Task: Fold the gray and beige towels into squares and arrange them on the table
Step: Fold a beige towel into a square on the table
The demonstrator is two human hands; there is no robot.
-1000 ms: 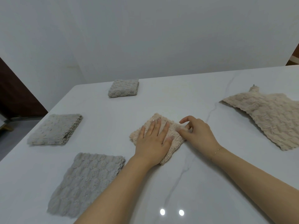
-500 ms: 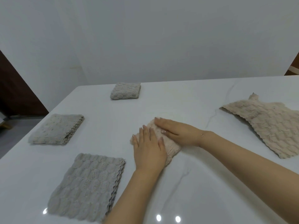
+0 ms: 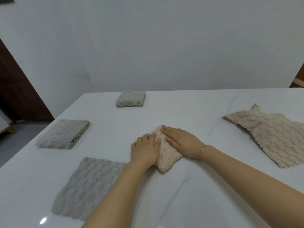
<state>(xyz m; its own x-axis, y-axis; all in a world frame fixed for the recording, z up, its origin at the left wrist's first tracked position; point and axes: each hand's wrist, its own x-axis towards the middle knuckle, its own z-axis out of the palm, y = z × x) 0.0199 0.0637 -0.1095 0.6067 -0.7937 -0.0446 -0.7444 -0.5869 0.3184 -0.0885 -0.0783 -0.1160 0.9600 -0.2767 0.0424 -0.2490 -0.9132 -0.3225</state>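
Observation:
A small folded beige towel [image 3: 167, 159] lies in the middle of the white marble table [image 3: 189, 112]. My left hand [image 3: 144, 149] lies flat on its left side and my right hand [image 3: 181, 141] presses flat across its far right part, both with straight fingers. An unfolded beige towel [image 3: 271, 134] lies spread at the right. A folded gray towel [image 3: 131, 98] sits at the far edge, a second one [image 3: 64, 133] at the left, and a larger flat gray towel [image 3: 88, 186] lies near my left forearm.
A white wall rises just behind the table's far edge. A dark brown panel [image 3: 14, 89] stands at the left, past the table's left edge, with floor below it. Bare tabletop stretches between the towels and along the near side.
My right hand went from pinching the towel's right corner to lying flat on it. My left hand slid toward the towel's left edge. The camera tilted upward, so the table sits lower in view.

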